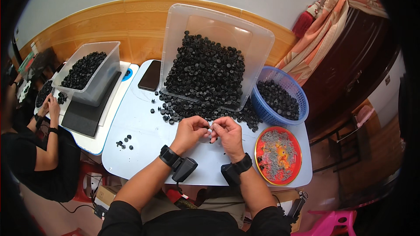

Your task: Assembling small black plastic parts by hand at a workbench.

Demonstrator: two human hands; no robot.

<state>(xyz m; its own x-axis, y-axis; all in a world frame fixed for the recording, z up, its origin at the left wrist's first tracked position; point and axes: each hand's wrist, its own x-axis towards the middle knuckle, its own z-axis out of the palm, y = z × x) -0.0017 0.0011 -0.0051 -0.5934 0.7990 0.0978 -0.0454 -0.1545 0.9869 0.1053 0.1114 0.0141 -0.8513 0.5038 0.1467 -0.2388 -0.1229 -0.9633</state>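
Hands meet at the centre of the pale blue surface (140, 118): your left hand (190, 132) and right hand (227, 132) are curled together, fingertips pinching a small piece (210, 133) between them, too tiny to identify for sure. Both grips look nearly closed around it, though which hand truly carries the piece cannot be told. Judging by this, you are midway through fitting or checking one part. At 12 o'clock from your hands a tilted clear bin (216, 57) spills black caps (205, 72) onto the surface; at 2 o'clock stands a blue basket (302, 105) of more caps, and at 4 o'clock a red round tray (278, 155) of small grey parts. A dark phone (151, 75) lies at 11 o'clock. At 9 o'clock another person's hands (49, 105) work beside a second clear bin (94, 76). A next move would call for fine fingertip control and a short reach.
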